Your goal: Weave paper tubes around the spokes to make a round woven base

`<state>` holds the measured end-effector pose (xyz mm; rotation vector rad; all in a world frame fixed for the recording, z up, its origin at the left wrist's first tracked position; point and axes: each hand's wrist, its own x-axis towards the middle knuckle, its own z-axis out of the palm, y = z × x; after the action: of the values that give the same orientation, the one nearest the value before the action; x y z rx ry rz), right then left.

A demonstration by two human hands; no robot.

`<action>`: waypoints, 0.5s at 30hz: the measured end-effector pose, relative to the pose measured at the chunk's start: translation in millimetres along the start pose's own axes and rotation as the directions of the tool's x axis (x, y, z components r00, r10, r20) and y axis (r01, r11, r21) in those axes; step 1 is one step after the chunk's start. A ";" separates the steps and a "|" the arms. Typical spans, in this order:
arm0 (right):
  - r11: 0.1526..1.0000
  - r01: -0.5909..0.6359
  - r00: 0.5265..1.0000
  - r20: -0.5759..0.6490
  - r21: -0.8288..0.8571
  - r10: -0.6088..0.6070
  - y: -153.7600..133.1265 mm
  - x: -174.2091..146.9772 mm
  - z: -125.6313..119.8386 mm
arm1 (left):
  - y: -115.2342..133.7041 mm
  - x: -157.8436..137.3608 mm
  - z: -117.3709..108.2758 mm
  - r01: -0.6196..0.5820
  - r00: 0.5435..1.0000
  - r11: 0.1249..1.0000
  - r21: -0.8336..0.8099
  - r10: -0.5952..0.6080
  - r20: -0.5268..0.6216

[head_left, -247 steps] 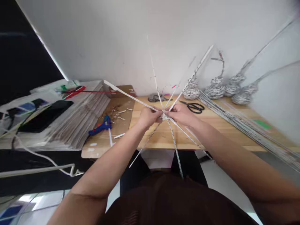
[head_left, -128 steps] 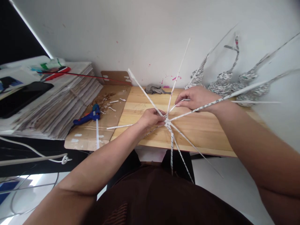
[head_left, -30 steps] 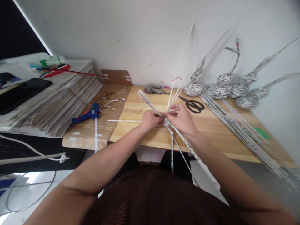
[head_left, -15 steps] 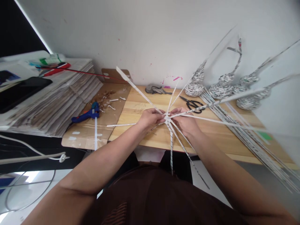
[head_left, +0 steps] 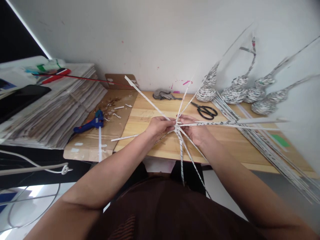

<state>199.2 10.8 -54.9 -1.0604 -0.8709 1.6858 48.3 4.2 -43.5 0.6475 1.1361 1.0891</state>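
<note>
Between my two hands is a star of rolled paper sticks [head_left: 177, 128], held over the wooden tabletop with its sticks radiating in several directions. My left hand [head_left: 160, 127] pinches its woven centre from the left, thumb and fingers closed. From the right, my right hand [head_left: 193, 130] grips near the centre, fingers curled partly behind the sticks. A thick printed stick [head_left: 230, 122] runs out to the right above my right hand. Other sticks hang down toward my lap, and one long white stick [head_left: 147, 100] points up to the left. My fingertips hide part of the centre.
Black-handled scissors [head_left: 206, 111] and a grey cloth [head_left: 165, 95] lie at the back. Woven paper gourd shapes [head_left: 233, 91] stand by the wall, with a bundle of paper sticks [head_left: 265, 146] at right. A blue glue gun [head_left: 91, 122] rests on cardboard beside stacked newspapers [head_left: 82, 96].
The thick stick on the right has swung down, now lying nearly level beside another stick. Both hands keep their hold on the centre. The view has shifted slightly.
</note>
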 end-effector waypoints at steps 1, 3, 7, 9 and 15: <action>1.000 0.010 1.000 0.004 0.003 -0.010 0.5 -0.5 0.1 | 0.2 -0.4 0.4 0.003 1.000 1.000 -0.001 -0.003 0.005; 0.999 0.040 0.999 0.015 0.000 -0.040 2.2 -2.1 0.8 | 0.6 -1.2 0.6 0.007 1.000 1.000 -0.010 -0.007 0.017; 0.990 0.136 0.991 0.004 -0.039 -0.136 8.2 -4.4 3.4 | 2.3 -1.8 -1.2 0.015 1.000 1.000 -0.025 -0.015 0.013; 0.980 0.189 0.981 -0.024 -0.061 -0.190 11.6 -4.6 4.9 | 3.5 -1.5 -2.9 0.017 1.000 0.999 -0.032 -0.017 0.002; 0.935 0.325 0.943 -0.024 -0.144 -0.331 16.0 -8.5 8.2 | 3.0 -0.4 -8.9 -0.014 1.000 1.000 -0.015 0.015 0.027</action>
<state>188.0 -3.0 -63.7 -0.9795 -1.0815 1.3313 38.9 3.9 -43.8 0.6579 1.1000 1.0971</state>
